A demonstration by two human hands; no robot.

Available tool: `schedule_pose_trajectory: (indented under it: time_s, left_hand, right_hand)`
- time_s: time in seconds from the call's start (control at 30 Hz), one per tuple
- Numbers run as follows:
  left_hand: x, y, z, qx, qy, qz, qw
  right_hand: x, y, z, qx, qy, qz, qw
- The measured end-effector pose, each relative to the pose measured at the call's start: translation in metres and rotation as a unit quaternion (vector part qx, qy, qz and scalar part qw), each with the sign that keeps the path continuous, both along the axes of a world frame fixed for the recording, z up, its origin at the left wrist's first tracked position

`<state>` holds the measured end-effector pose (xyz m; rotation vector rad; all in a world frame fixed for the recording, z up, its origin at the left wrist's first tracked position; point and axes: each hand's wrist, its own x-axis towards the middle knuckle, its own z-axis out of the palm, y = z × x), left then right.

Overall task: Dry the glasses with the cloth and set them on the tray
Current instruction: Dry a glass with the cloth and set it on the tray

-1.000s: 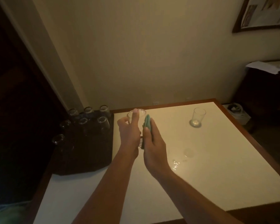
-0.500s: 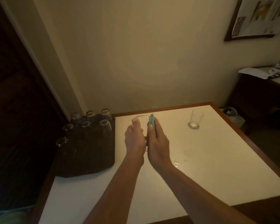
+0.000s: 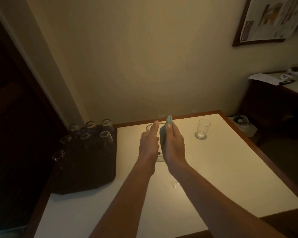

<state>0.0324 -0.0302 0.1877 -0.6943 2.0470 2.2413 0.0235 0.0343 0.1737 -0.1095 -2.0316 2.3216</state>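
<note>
I hold a clear glass [image 3: 160, 158] above the white table, between both hands; most of it is hidden by them. My left hand [image 3: 149, 143] grips its left side. My right hand [image 3: 173, 145] presses a teal cloth [image 3: 164, 133] against the glass's right side. A second clear glass [image 3: 203, 128] stands upright on the table to the far right. The dark tray [image 3: 93, 169] lies on the table's left side and carries several upright glasses [image 3: 105, 135] along its back and left edges.
The white table [image 3: 230, 177] has a wooden rim and butts against the wall. Small water spots [image 3: 175, 184] lie under my right forearm. A dark side table with papers [image 3: 265, 79] stands at the far right. A framed picture [image 3: 268, 19] hangs above it.
Both hands stay pressed around the glass with the cloth between. The camera has tilted, so hands and table sit slightly differently in view; the rim shows less.
</note>
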Motion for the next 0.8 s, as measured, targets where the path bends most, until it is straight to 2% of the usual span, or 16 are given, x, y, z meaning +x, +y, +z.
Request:
schedule_pose_trajectory:
  time_s: [0.17, 0.23, 0.37, 0.57, 0.73, 0.8]
  left_hand:
    - [-0.018, 0.008, 0.0, -0.042, 0.041, 0.125, 0.99]
    - [-0.019, 0.02, -0.007, -0.037, 0.022, 0.114, 0.993]
    - [-0.026, 0.038, -0.012, -0.012, -0.021, 0.053, 0.998]
    - [-0.036, 0.041, -0.013, -0.035, 0.017, 0.149, 0.988]
    - [-0.041, 0.058, -0.011, -0.018, -0.023, 0.069, 0.997]
    - [-0.049, 0.056, -0.011, -0.043, 0.0, 0.09, 0.995]
  right_hand:
    - [0.021, 0.005, -0.017, 0.047, 0.046, 0.047, 0.997]
    - [0.004, 0.018, -0.018, 0.059, 0.043, 0.054, 0.996]
    - [-0.027, 0.041, -0.008, 0.04, -0.023, 0.075, 0.996]
    - [-0.01, 0.043, -0.022, 0.06, 0.02, 0.104, 0.993]
    - [-0.051, 0.059, -0.009, 0.018, -0.035, 0.077, 0.996]
    - [-0.039, 0.058, -0.009, 0.029, -0.019, 0.092, 0.995]
